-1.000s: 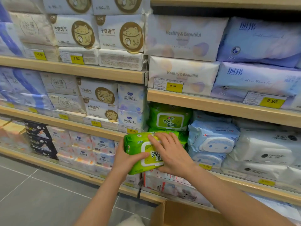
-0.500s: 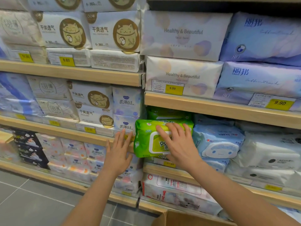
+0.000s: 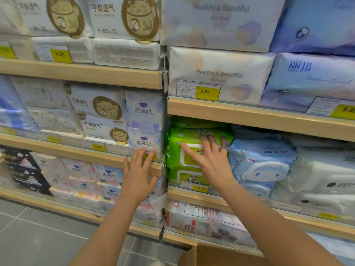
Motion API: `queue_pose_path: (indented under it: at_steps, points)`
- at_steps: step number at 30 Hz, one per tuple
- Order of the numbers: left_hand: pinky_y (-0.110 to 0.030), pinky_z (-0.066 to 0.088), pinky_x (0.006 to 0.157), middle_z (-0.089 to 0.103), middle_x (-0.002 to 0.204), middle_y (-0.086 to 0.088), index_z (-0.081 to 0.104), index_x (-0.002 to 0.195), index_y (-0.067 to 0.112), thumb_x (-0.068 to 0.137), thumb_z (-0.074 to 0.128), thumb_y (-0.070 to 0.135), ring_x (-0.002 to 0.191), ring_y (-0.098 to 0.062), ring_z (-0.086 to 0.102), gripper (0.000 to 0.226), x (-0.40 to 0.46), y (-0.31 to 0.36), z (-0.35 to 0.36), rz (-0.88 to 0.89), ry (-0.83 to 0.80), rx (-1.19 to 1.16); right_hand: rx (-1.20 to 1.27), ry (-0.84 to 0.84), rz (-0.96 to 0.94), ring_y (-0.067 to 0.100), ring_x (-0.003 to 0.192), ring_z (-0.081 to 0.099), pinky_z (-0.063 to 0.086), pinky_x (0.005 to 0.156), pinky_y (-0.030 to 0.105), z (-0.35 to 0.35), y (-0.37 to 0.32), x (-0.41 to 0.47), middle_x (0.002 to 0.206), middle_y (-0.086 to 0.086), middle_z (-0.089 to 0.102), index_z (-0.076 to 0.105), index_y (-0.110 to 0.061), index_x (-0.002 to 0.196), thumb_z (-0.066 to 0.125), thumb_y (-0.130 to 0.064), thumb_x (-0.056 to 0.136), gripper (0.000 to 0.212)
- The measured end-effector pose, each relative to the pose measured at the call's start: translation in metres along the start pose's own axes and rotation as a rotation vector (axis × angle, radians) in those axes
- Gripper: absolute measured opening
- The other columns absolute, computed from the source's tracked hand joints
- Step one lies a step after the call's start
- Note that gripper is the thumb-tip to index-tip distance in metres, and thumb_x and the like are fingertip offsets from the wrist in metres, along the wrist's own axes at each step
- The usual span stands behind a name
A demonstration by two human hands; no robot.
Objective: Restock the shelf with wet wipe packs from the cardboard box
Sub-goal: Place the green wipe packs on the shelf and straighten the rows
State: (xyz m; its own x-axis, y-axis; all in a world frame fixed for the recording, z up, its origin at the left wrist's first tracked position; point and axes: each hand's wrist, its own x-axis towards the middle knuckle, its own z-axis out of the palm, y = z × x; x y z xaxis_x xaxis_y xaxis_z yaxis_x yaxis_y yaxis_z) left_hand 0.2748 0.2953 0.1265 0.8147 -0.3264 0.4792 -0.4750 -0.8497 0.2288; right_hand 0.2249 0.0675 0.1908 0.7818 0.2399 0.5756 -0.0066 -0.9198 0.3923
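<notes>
Green wet wipe pack point(image 3: 192, 148) now sitting in the shelf bay, no longer carried out in front as a second ago: resting on top of another green pack point(image 3: 189, 178), just under the wooden shelf board point(image 3: 249, 114) above, pressed up against the blue wipe packs point(image 3: 263, 162) on its right. Right hand point(image 3: 212, 164) flat against the pack's front, fingers point(image 3: 206, 143) spread and straight, pushing rather than gripping, nothing closed around the pack. Left hand point(image 3: 137, 177) off the pack altogether since half a second ago, hovering open and empty near the end of the neighbouring shelf edge point(image 3: 107, 158), fingers fanned, touching nothing as far as can be told. Meaning for the job: this pack as good as placed, only a last nudge inward perhaps needed to bring its face level with the pack below. Little headroom left under the board, so probably no space for another on this stack, though the depth behind stays hidden. Cardboard box point(image 3: 217, 256) down at the bottom edge, one flap visible, contents out of sight, so impossible to say how many packs remain. Likely next step, judged from this layout: pulling both hands back and reaching down to the box for another pack. Slight risk of the top pack sliding forward if released while tilted.
</notes>
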Motion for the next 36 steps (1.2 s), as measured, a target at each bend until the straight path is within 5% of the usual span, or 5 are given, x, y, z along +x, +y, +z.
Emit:
queue_pose_path:
  at_steps: [10, 14, 20, 26, 36]
  points:
    - [-0.061, 0.024, 0.108, 0.027, 0.151, -0.012, 0.030, 0.142, 0.022, 0.076, 0.049, 0.040, 0.142, -0.030, 0.017, 0.071, 0.000, 0.006, -0.007, -0.051, -0.028, -0.077, 0.089, -0.108, -0.065, 0.038, 0.134, 0.022, 0.020, 0.107, 0.062, -0.012, -0.001, -0.006, 0.146, 0.022, 0.028, 0.017, -0.030, 0.146, 0.072, -0.050, 0.062, 0.103]
    - [-0.047, 0.042, 0.100, 0.018, 0.154, -0.011, 0.022, 0.146, 0.024, 0.082, 0.063, 0.032, 0.138, -0.030, 0.027, 0.077, -0.002, 0.033, -0.021, -0.036, 0.035, -0.319, 0.128, -0.065, -0.119, 0.033, 0.135, 0.023, 0.014, 0.111, 0.053, -0.023, 0.004, -0.015, 0.147, 0.019, 0.031, 0.024, -0.025, 0.145, 0.076, -0.043, 0.063, 0.099]
    - [-0.048, 0.046, 0.094, -0.018, 0.154, 0.011, 0.002, 0.144, 0.046, 0.061, 0.084, 0.015, 0.142, -0.027, -0.011, 0.121, 0.023, 0.088, -0.021, 0.209, 0.024, -0.107, 0.047, -0.011, -0.023, 0.033, 0.124, 0.046, 0.013, 0.110, 0.048, -0.039, 0.033, -0.023, 0.134, 0.018, 0.051, 0.047, -0.016, 0.131, 0.082, -0.029, 0.057, 0.084]
    - [-0.049, 0.058, 0.062, 0.027, 0.141, -0.004, 0.027, 0.141, 0.025, 0.052, 0.073, -0.015, 0.133, -0.041, 0.015, 0.108, 0.042, 0.094, -0.008, 0.193, 0.098, 0.003, -0.010, -0.069, 0.077, 0.033, 0.092, 0.063, 0.015, 0.108, 0.047, -0.031, 0.043, -0.011, 0.102, 0.015, 0.066, 0.056, -0.011, 0.122, 0.084, -0.039, 0.050, 0.082]
    - [-0.053, 0.050, 0.085, 0.051, 0.131, -0.013, 0.038, 0.131, 0.023, 0.046, 0.084, -0.001, 0.127, -0.044, 0.029, 0.100, 0.067, 0.081, -0.006, 0.277, 0.149, 0.130, -0.031, -0.029, 0.113, 0.032, 0.092, 0.061, 0.040, 0.096, 0.041, -0.016, 0.027, -0.008, 0.102, 0.016, 0.064, 0.056, -0.004, 0.120, 0.081, -0.026, 0.061, 0.068]
